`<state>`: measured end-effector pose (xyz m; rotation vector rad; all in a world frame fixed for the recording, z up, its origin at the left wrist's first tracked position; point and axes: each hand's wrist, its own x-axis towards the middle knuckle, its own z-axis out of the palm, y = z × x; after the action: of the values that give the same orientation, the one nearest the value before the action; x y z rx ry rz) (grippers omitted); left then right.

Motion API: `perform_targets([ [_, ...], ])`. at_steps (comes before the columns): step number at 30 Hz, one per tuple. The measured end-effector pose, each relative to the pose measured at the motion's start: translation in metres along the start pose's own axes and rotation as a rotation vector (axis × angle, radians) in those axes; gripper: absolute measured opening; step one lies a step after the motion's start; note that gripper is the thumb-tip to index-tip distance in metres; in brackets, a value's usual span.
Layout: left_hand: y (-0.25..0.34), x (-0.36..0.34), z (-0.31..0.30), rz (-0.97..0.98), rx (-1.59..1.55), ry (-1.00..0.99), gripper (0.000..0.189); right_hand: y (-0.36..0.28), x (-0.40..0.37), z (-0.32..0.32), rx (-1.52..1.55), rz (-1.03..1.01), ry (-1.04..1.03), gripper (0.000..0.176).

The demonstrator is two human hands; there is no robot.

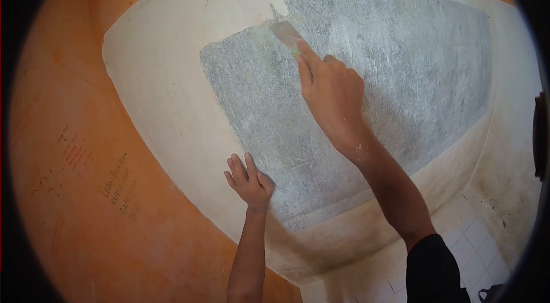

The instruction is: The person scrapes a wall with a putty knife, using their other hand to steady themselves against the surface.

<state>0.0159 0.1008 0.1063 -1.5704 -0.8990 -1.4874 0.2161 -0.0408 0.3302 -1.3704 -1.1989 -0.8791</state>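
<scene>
My right hand (pixel 334 92) is closed round the handle of a putty knife (pixel 285 35). Its flat metal blade lies against the wall at the upper edge of a rough grey patch (pixel 424 73). Most of the handle is hidden in my fingers; a bit of green shows near the blade. Lower down, my left hand (pixel 249 182) rests flat on the wall with its fingers spread, at the patch's left border. It holds nothing. Smooth cream paint (pixel 166 68) surrounds the grey patch, and a narrow scraped notch runs up into the cream just above the blade.
Orange wall (pixel 114 234) with handwritten lettering (pixel 117 185) lies to the left. A wall corner and a cream side wall (pixel 515 73) stand at right. White floor tiles (pixel 472 251) show at lower right, with a small dark object (pixel 491 292) at the bottom.
</scene>
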Motion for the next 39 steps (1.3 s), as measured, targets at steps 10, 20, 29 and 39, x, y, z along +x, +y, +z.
perform_targets([
  [10,0.0,0.0,-0.003,0.017,-0.012,-0.007,0.057,0.036,0.001,0.007,-0.234,-0.196,0.085,0.034],
  [20,0.001,-0.002,0.0,-0.002,-0.005,-0.015,0.057,0.027,0.03,0.005,-0.118,-0.131,-0.049,0.035],
  [29,0.002,-0.001,0.001,0.008,0.006,0.007,0.058,0.01,0.028,-0.008,-0.091,-0.098,-0.11,0.018],
  [39,0.005,-0.002,-0.002,0.0,0.009,-0.024,0.06,0.014,0.03,-0.005,-0.11,-0.138,-0.098,0.021],
])
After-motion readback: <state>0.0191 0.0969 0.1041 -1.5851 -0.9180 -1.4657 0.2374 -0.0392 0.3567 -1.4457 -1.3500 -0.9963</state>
